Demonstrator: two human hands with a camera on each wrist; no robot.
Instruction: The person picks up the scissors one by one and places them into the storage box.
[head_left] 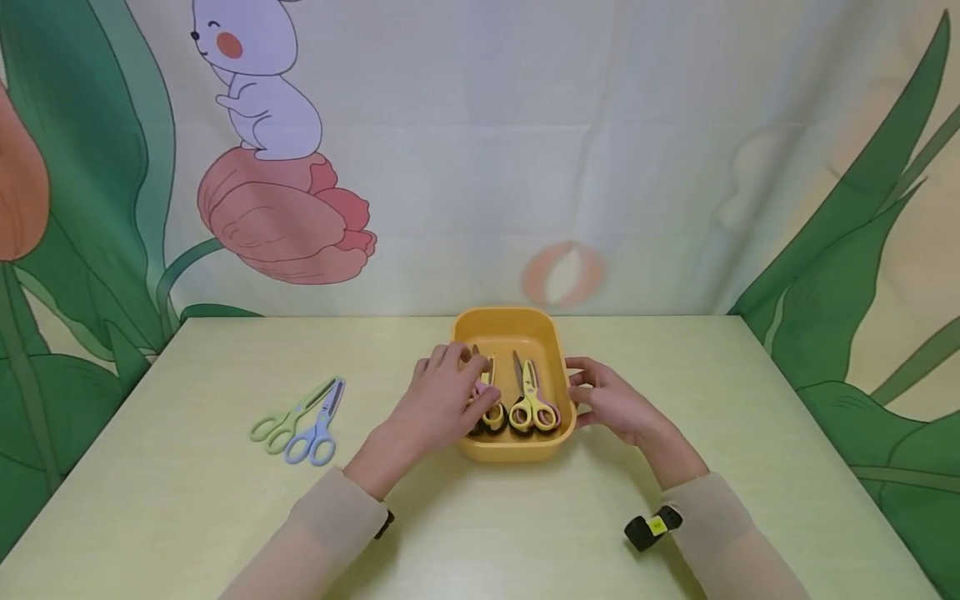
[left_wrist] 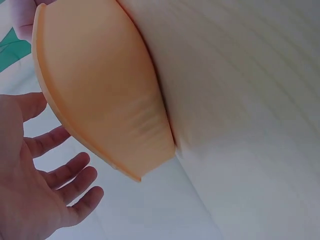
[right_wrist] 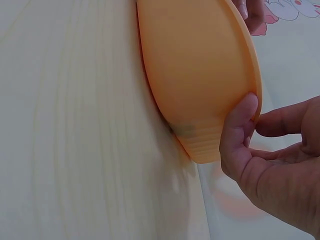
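A yellow plastic box (head_left: 513, 451) holds several pairs of scissors. One yellow-handled pair of scissors (head_left: 531, 404) lies on the right side inside it. My left hand (head_left: 442, 392) is over the box's left rim, above more scissors (head_left: 492, 415) with dark, yellow and pink parts. In the left wrist view, the fingers (left_wrist: 72, 172) of that hand are loosely bent, with nothing seen in them. At the opposite rim, my right hand (head_left: 611, 400) pinches the box wall between thumb and fingers, as the right wrist view shows.
To the left on the pale wooden table (head_left: 187, 517) lie green scissors (head_left: 288, 419) and blue scissors (head_left: 318, 429), side by side and partly overlapping. A printed curtain (head_left: 465, 167) with a rabbit and flowers hangs behind the table's back edge.
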